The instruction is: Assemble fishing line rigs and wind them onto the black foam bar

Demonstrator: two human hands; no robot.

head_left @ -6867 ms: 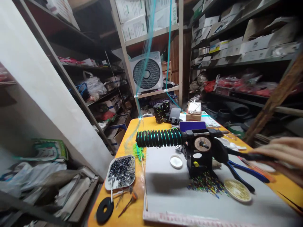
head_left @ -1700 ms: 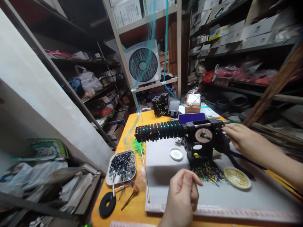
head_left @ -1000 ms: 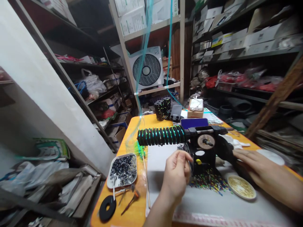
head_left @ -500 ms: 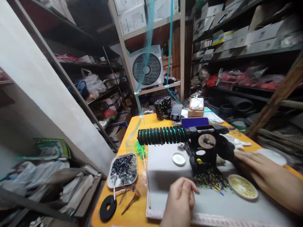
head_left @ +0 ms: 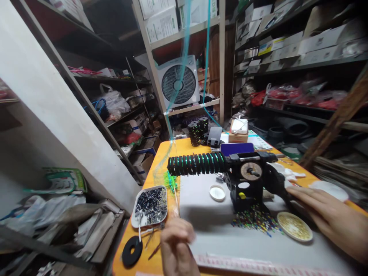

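A black hand-cranked device (head_left: 247,188) stands on a grey-white mat (head_left: 218,245). From its left side sticks out a horizontal row of black discs (head_left: 197,165) with shiny green bands between them. My left hand (head_left: 176,243), blurred, is curled at the mat's left edge, over the lower end of a thin stick (head_left: 176,201) with a green bristly tip. Whatever its fingers hold is hidden. Along the device's right side lies my right hand (head_left: 330,214), fingers stretched out against the dark crank arm; its palm side is hidden. Small multicoloured pieces (head_left: 255,222) lie below the device.
A tray of dark tubular pieces (head_left: 151,207) and a black ring (head_left: 132,251) are at the left. A dish of yellowish bits (head_left: 295,227) sits near my right hand, and a small white dish (head_left: 217,193) left of the device. Behind are black spools (head_left: 194,134) and a fan (head_left: 178,84).
My left hand has moved left, from beside the multicoloured pieces to the mat's left edge, covering part of the stick. My right hand stays beside the crank.
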